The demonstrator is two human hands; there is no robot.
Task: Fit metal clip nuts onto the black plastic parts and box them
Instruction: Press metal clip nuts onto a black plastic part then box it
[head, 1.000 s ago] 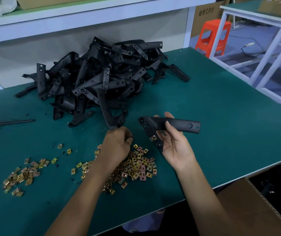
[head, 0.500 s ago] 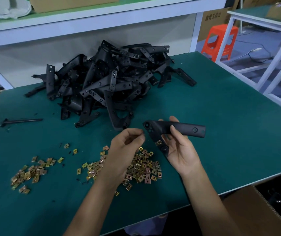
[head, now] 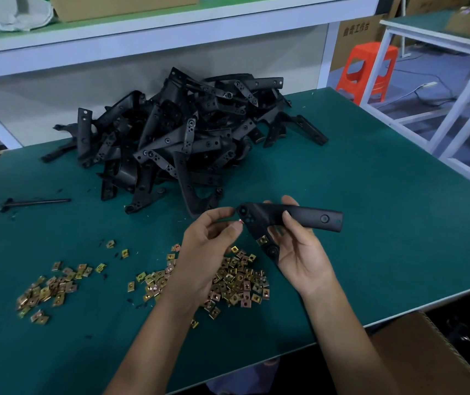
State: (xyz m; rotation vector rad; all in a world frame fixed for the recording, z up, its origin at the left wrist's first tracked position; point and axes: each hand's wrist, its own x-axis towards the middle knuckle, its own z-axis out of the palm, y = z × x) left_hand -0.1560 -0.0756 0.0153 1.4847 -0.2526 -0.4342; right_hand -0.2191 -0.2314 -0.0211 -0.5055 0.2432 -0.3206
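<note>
A person's right hand (head: 299, 252) is gripping an angled black plastic part (head: 308, 216) above the green-topped table (head: 385, 223), toward its near edge. The left hand (head: 208, 252) is pinching a small brass-coloured metal clip nut (head: 239, 222) at the part's rounded end. Loose clip nuts (head: 236, 283) are lying beneath the hands, and a heap of black plastic parts (head: 185, 138) is crowding the far edge. A wide stretch of green surface is lying between the hands and the right edge.

A black plastic part (head: 308, 216) is gripped in the right hand (head: 299, 252), thumb over its long arm. A fitted nut (head: 263, 240) is seen on the short arm, by the palm. A clip nut (head: 239, 222) is pinched in the left hand (head: 205, 252) at the part's corner. Loose nuts (head: 236, 283) are spread under the left wrist. A heap of black parts (head: 176, 138) is seen beyond both hands, and a cardboard box (head: 416, 352) below the right forearm.
</note>
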